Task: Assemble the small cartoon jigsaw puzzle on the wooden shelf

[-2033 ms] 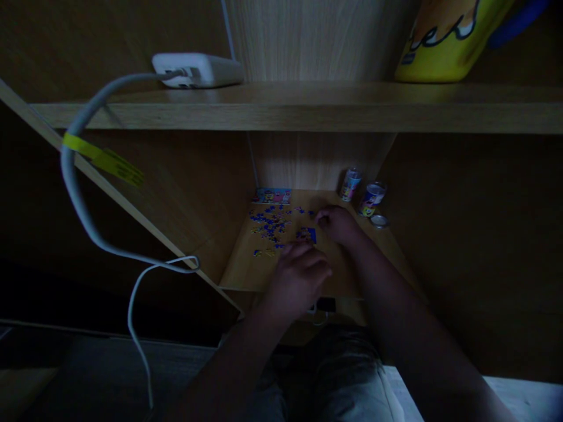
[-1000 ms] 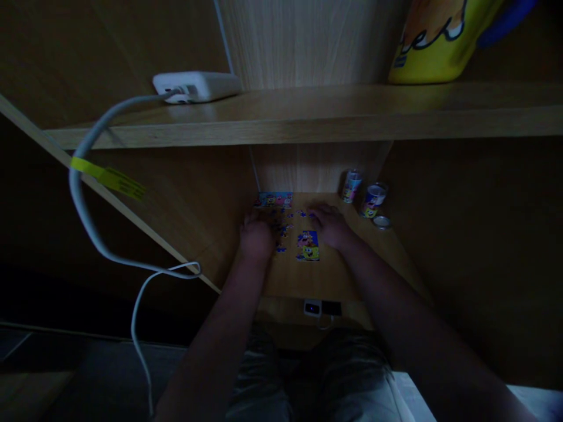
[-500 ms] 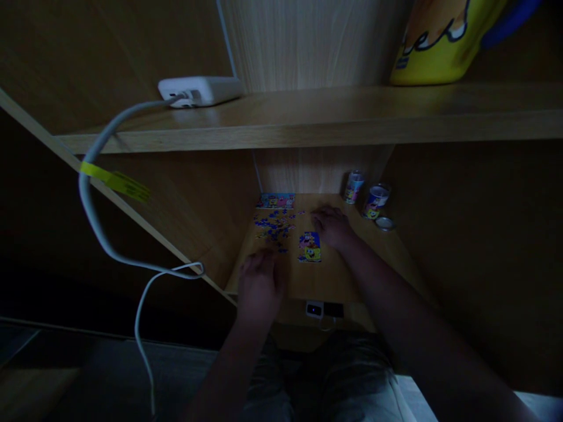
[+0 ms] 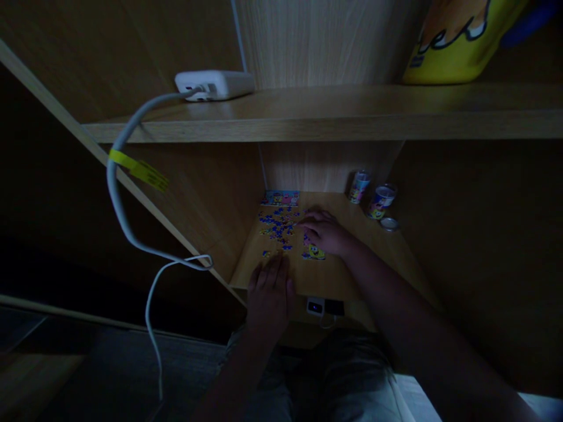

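Loose jigsaw puzzle pieces [image 4: 277, 225], mostly blue with some yellow, lie scattered on the left of the wooden desk. Beside them is a partly joined puzzle [image 4: 315, 252] with a yellow cartoon face; its upper part is covered by my right hand [image 4: 324, 232]. That hand reaches over with fingers stretched out, the tips at the right edge of the loose pieces. I see nothing held in it. My left hand [image 4: 269, 287] rests flat near the desk's front edge, fingers extended just below the pieces. Behind the pile lies a cartoon picture card [image 4: 281, 198].
Two cartoon-printed tins [image 4: 359, 187] [image 4: 380, 202] stand at the back right, with a round lid [image 4: 389, 224] in front. Overhead, a shelf [image 4: 316, 129] bears a white charger [image 4: 215, 85] with a hanging cable and a yellow mug [image 4: 453, 55]. A small white device [image 4: 315, 306] sits below the desk edge.
My right hand has moved left, from beside the joined puzzle to over its top and the loose pieces. The left hand's fingers have straightened and lie flatter. The view has shifted slightly.
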### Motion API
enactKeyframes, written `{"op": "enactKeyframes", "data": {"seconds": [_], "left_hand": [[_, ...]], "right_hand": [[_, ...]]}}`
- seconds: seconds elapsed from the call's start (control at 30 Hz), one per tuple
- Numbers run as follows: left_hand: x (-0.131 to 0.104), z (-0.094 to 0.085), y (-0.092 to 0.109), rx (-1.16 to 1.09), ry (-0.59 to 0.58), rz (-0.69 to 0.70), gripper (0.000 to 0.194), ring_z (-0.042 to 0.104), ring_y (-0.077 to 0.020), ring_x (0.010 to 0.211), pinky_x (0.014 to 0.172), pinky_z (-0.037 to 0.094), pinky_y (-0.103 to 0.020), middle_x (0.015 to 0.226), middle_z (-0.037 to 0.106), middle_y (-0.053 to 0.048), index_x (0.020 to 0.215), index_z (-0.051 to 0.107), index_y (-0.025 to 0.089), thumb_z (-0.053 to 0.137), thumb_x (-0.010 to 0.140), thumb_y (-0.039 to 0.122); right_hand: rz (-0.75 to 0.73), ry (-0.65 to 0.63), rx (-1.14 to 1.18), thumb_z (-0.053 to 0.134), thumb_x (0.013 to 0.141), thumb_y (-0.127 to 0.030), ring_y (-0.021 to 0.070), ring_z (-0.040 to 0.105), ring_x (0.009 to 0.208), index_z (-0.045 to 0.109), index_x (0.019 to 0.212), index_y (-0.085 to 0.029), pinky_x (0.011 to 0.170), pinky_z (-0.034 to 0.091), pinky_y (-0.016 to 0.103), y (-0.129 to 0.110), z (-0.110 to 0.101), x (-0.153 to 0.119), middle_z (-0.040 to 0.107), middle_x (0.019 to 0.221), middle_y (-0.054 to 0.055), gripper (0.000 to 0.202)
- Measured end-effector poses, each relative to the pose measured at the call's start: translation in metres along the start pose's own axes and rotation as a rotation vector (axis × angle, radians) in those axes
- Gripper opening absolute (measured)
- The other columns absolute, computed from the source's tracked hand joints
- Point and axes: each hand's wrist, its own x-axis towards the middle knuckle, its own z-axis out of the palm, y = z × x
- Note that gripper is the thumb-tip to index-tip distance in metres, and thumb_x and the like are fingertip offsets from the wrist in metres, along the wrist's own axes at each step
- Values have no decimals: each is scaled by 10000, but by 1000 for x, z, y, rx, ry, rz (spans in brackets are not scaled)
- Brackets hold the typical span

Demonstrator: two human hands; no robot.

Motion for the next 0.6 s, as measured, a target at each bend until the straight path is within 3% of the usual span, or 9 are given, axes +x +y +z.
{"op": "enactKeyframes", "data": {"seconds": [0.4, 0.6], "left_hand": [[6, -3, 1, 35, -21, 10, 487, 626, -332, 1477, 1310, 409, -575, 1618, 665, -151, 1586, 624, 183, 511, 1118, 257], [35, -12, -1, 41, -83, -108, 370, 673, -373, 1281, 1122, 550, -559, 1438, 733, -187, 1411, 738, 175, 559, 1113, 301]], "right_hand": [[42, 80, -112, 525, 1143, -289, 302, 672, 1272, 821, 1219, -214, 1203, 459, 495, 6, -1, 3, 800, 1296, 135, 315], [30, 108, -102, 506, 1149, -290, 298, 664, 1252, 806, 1191, -216, 1184, 460, 486, 8, -4, 3, 801, 1264, 128, 311]]}}
